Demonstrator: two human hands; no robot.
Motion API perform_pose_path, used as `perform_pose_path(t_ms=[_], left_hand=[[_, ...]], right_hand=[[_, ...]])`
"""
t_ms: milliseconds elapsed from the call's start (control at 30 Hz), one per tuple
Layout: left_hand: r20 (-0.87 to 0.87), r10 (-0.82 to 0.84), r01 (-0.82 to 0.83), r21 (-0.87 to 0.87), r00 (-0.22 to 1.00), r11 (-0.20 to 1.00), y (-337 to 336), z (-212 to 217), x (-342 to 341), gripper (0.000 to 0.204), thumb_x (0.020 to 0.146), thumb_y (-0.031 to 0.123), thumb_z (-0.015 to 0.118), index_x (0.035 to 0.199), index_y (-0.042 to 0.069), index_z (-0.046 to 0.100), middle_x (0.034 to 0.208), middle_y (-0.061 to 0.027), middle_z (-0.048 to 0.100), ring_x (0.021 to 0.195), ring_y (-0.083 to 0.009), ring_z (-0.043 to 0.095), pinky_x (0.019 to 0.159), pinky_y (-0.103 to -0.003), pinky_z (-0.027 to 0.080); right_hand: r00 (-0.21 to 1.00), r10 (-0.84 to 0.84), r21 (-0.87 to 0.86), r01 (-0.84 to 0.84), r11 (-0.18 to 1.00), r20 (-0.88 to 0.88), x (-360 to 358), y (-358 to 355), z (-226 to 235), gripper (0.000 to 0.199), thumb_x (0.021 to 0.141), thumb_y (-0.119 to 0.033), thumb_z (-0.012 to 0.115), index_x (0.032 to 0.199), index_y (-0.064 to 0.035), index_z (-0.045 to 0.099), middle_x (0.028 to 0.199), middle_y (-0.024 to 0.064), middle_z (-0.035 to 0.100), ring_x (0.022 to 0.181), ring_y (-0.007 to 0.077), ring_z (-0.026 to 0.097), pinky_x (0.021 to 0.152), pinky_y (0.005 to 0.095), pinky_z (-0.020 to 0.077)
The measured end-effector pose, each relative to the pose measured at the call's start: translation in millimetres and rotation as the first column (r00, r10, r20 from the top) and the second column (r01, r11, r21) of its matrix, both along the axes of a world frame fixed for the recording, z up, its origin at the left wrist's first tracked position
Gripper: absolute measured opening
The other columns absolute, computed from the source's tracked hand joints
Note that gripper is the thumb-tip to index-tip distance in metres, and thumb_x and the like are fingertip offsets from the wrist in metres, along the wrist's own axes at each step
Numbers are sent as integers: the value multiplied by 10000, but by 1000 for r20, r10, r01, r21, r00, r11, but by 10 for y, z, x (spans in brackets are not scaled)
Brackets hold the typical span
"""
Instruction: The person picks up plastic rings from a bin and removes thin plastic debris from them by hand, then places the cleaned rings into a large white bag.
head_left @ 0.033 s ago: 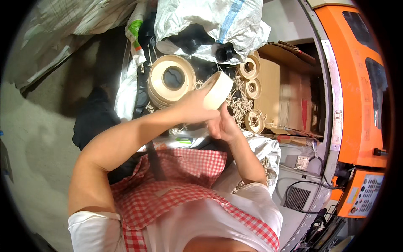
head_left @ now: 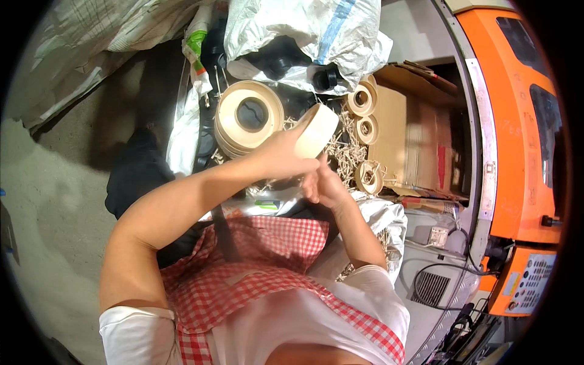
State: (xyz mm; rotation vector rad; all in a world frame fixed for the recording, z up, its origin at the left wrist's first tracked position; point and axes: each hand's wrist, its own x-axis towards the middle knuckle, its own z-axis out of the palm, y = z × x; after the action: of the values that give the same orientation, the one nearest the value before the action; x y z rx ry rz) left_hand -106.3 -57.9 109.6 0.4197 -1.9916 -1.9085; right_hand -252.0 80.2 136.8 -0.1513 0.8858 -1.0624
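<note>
My left hand [head_left: 281,153] is closed around a thick cream-coloured plastic ring [head_left: 318,130], held tilted above the work surface. Just below the ring is my right hand [head_left: 328,186], palm partly turned up. Its thumb is apart from the loosely bent fingers, which are slightly blurred, and I see nothing between them. Left of the held ring stands a stack of larger cream rings [head_left: 272,114], a dark surface showing through the top one's hole. Scattered thin cream plastic scraps [head_left: 345,159] lie beyond my right hand.
Smaller cream rings [head_left: 367,129] lie at the right beside an opened cardboard box [head_left: 389,125]. A white woven sack [head_left: 267,24] with black threaded plastic parts [head_left: 325,77] is at the far side. An orange machine [head_left: 480,103] with a keypad panel [head_left: 535,283] stands right.
My right hand has shifted slightly downward, its thumb a little farther from the ring. The left hand and the ring it holds have barely moved.
</note>
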Motion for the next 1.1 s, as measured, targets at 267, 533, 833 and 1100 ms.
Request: perform_pose_path(t_ms=[267,533,833,1100], left_hand=[[22,-150,133,347,988,928,41,216,83,683,709,254,698,1304,45,436,902,-98,659,800,-162,629,742,-304,497],[-153,337,-356,-619,929,700,-371,-52,140,775,690,242,657,1399,197,349,1434,-256,282,1316,-462,263,1074,-481,270],[451,368,5,-637,813,771,-905,-366,439,919,585,237,671,1423,164,301,1385,-258,369,1195,-387,463,987,-371,397],[387,420,-235,-441,821,866,-957,-381,633,950,574,248,667,1416,43,279,1220,-261,534,1113,-364,544,936,-357,437]], right_hand=[[705,-186,-89,173,981,-685,27,-38,-368,575,933,-503,317,1235,-33,454,989,123,603,880,200,606,710,310,503],[690,-126,304,466,831,-712,69,-101,-1526,415,971,-373,405,1160,-15,496,973,95,610,829,180,577,749,318,500],[571,-470,-206,466,861,-673,480,-725,-1797,419,941,-223,504,1265,4,367,1197,144,519,1058,252,546,894,361,461],[630,-599,-343,491,801,-495,482,-811,-1921,558,872,-190,579,1332,-6,322,1287,161,454,1165,259,466,968,379,392]])
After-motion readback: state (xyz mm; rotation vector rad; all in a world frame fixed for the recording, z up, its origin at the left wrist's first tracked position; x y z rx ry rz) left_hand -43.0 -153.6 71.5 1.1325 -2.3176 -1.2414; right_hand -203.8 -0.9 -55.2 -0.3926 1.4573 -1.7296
